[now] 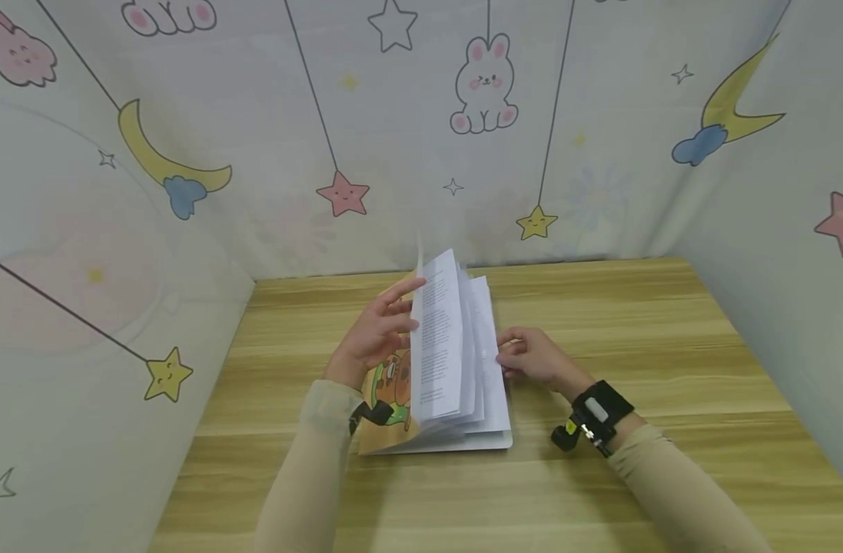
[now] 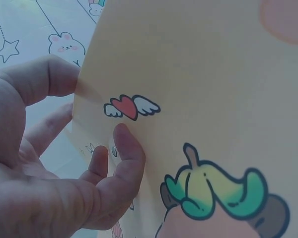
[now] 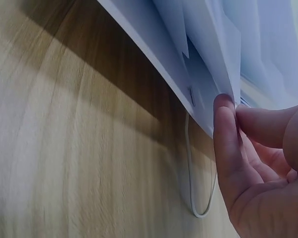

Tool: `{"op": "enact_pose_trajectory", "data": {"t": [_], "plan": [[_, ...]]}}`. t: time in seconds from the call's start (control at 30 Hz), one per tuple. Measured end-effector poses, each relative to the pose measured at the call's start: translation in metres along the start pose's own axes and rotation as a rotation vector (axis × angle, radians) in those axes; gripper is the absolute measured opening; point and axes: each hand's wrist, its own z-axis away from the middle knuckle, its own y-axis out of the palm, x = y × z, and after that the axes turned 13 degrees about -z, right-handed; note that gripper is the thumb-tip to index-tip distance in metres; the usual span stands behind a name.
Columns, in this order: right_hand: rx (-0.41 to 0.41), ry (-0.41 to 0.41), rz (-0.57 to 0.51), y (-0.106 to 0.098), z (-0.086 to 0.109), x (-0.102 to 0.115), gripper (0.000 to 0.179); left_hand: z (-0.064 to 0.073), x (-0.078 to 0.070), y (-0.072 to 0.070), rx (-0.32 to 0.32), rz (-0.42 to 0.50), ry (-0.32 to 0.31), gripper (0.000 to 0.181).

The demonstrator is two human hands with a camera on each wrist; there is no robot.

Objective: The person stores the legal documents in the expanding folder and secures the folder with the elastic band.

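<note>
A document folder (image 1: 386, 426) with a cartoon-printed, peach-coloured cover (image 2: 203, 109) stands partly open on the table, white printed sheets (image 1: 440, 338) fanned inside it. At its left, my left hand (image 1: 376, 334) holds the raised cover by its free edge; some fingers (image 2: 129, 153) curl against the printed outer face. On the opposite side my right hand (image 1: 535, 357) pinches a white edge between thumb and forefinger (image 3: 226, 129); whether that is a sheet or the folder's back panel, I cannot tell. A thin elastic loop (image 3: 191, 183) hangs from the back panel beside these fingers.
The folder lies on a wood-grain table (image 1: 615, 322), near its middle. Behind and along both sides hangs a white curtain (image 1: 407, 138) printed with stars, moons and rabbits. A black strap with a small camera (image 1: 594, 415) sits on my right wrist.
</note>
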Motion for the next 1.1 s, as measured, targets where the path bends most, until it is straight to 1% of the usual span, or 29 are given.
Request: {"op": "enact_pose_trajectory", "data": {"t": [0.27, 0.47, 0.57, 0.77, 0.93, 1.1], "plan": [[-0.009, 0.045, -0.029, 0.004, -0.001, -0.002, 0.032, 0.0, 0.001, -0.001, -0.012, -0.023, -0.001, 0.068], [0.011, 0.061, -0.056, 0.006, -0.001, -0.001, 0.035, -0.001, 0.003, -0.002, -0.014, -0.037, 0.001, 0.068], [0.018, 0.069, -0.055, 0.006, 0.0, 0.0, 0.033, -0.001, 0.003, -0.002, -0.015, -0.033, 0.001, 0.069], [-0.01, 0.082, -0.06, 0.008, -0.004, 0.001, 0.026, 0.0, 0.001, -0.001, -0.012, -0.022, 0.0, 0.069], [-0.038, 0.075, -0.02, 0.01, -0.008, 0.002, 0.025, 0.0, 0.0, 0.0, -0.007, -0.004, 0.001, 0.067], [-0.065, 0.083, 0.002, 0.015, -0.009, 0.006, 0.025, 0.0, 0.0, -0.001, 0.005, -0.008, 0.012, 0.067]]}}
